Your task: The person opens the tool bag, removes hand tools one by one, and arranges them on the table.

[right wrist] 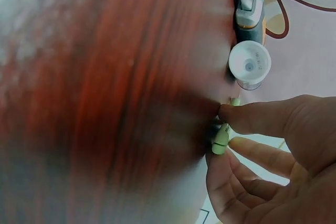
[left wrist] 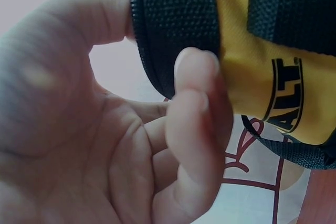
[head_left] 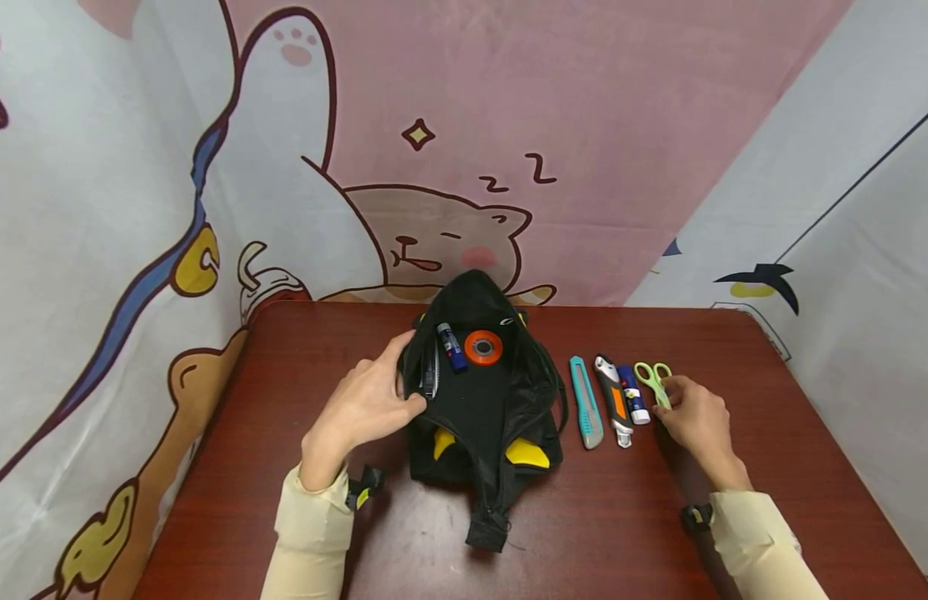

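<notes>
My left hand (head_left: 366, 400) grips the left edge of an open black and yellow tool bag (head_left: 464, 433), its thumb at the near side. In the left wrist view, fingertips press on the zippered black rim (left wrist: 178, 24) beside yellow cloth with "ALT" lettering. A blue glue stick (head_left: 451, 346) and an orange ring-shaped roll (head_left: 470, 347) show inside the bag's mouth. Over at the right, my right hand (head_left: 696, 421) pinches the light green scissors (head_left: 656, 385) by the end away from the finger loops. Close up, thumb and fingers hold the green piece (right wrist: 220, 142) near the tabletop.
Between bag and scissors lie, left to right, a teal box cutter (head_left: 586, 404), a black and orange utility knife (head_left: 614, 400) and a second blue glue stick (head_left: 632, 393). All are on the brown table (head_left: 584, 525). A printed cloth (head_left: 621, 150) hangs behind the table.
</notes>
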Tool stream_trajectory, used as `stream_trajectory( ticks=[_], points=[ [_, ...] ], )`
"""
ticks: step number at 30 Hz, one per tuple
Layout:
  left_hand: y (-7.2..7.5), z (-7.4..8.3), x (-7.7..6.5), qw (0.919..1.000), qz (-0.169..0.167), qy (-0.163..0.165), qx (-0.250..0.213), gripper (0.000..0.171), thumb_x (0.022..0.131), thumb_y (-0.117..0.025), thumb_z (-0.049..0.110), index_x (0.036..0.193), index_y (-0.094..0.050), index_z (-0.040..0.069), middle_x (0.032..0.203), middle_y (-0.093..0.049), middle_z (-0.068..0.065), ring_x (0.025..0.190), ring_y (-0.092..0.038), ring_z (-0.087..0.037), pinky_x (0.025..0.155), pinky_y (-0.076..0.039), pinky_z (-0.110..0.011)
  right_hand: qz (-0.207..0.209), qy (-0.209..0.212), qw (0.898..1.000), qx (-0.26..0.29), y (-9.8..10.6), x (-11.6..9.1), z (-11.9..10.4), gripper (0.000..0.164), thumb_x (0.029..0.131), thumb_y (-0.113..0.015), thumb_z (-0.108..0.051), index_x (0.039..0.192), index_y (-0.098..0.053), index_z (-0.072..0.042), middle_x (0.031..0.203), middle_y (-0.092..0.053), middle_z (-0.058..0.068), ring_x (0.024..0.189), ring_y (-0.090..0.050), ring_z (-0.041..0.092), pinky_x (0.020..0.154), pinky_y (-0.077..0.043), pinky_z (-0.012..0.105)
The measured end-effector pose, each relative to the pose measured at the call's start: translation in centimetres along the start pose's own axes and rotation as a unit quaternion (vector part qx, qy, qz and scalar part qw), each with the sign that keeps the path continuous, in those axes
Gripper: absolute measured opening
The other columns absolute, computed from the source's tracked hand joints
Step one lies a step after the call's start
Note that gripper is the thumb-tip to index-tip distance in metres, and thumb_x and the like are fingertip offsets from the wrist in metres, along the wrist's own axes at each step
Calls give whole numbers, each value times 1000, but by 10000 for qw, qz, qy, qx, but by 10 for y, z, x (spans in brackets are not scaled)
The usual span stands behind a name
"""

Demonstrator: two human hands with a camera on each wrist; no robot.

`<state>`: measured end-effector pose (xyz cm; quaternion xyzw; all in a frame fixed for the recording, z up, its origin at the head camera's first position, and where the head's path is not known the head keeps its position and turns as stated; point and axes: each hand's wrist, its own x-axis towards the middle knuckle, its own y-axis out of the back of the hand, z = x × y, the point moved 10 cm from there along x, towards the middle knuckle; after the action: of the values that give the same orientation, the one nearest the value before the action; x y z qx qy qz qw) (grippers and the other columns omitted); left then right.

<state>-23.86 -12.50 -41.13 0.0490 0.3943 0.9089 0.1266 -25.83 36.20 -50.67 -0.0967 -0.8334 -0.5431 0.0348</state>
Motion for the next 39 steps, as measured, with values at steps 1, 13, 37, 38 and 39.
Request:
stream_trajectory(
  ticks=[1, 13, 37, 38, 39],
  points=[
    [0, 0, 0, 10000, -3, -4, -3, 87, 89, -74, 16, 169, -40, 12, 73, -59, 1, 62, -55, -16, 62, -45, -37, 14, 6, 10000, 4, 0, 0, 0, 47, 83, -87, -3, 124, -69, 12, 94, -74, 27, 81, -68, 45, 70, -48, 61],
    [0, -1, -1, 10000, -18, 15, -7, 87, 90, -75, 17, 169, -40, 13, 73, -58, 1, 61, -55, -16, 61, -44, -37, -89, 15, 9999, 82, -2, -1, 4, 48, 85, -86, -6, 126, -70, 13, 102, -76, 29, 89, -69, 47, 76, -48, 64],
    [3, 1, -2, 10000, 26, -11, 53, 86, 89, -75, 17, 168, -42, 16, 72, -58, 2, 62, -55, -16, 63, -45, -37, 1159, -382, 9901, 691, 32, 1, -40, 46, 105, -73, -14, 148, -66, 1, 116, -70, 31, 102, -66, 48, 86, -47, 64],
    [3, 1, -2, 10000, 26, -7, 49, 86, 89, -75, 17, 168, -42, 16, 72, -58, 2, 62, -55, -16, 63, -44, -37, 1306, -296, 9877, 809, 36, 1, -49, 46, 104, -74, -14, 147, -67, 0, 116, -70, 30, 103, -67, 46, 87, -47, 61],
    [3, 1, -2, 10000, 25, -5, 44, 86, 89, -75, 17, 168, -42, 16, 72, -58, 2, 62, -55, -16, 63, -44, -37, 1448, -167, 9851, 913, 40, 2, -58, 46, 103, -75, -14, 146, -68, 0, 114, -71, 29, 102, -67, 46, 86, -47, 58]
  ],
)
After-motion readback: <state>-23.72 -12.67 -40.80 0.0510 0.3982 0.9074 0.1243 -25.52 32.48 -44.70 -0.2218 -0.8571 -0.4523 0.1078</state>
